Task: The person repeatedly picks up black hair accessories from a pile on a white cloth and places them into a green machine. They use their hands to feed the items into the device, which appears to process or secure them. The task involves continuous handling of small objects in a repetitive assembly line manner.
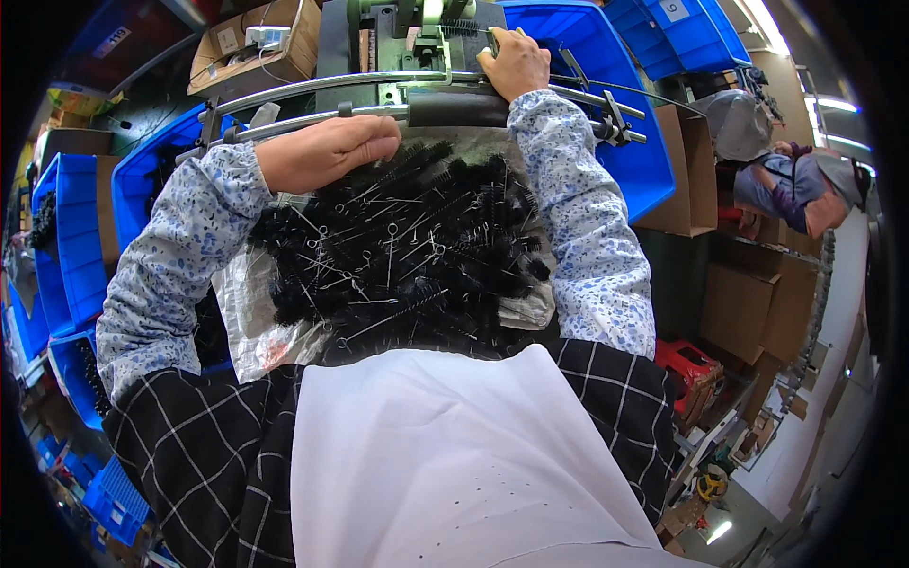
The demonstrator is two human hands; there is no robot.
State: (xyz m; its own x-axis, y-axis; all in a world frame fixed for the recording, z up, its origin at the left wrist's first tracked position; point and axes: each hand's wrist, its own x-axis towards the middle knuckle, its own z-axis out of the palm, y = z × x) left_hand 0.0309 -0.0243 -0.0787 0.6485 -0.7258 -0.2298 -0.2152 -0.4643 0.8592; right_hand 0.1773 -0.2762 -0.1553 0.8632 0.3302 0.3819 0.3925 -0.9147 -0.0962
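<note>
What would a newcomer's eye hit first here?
The heap of black twisted-wire brushes, spread over a pale sheet mid-frame between the patterned sleeves. Next, the right hand at the machine, top centre, its fingertips near a single brush. Then the large blue plastic bin right of the machine.

The machine (431,43) is cut off above; the left hand (329,151) hides its own palm. Whether the right hand (519,64) touches the brush (461,28) is unclear.
</note>
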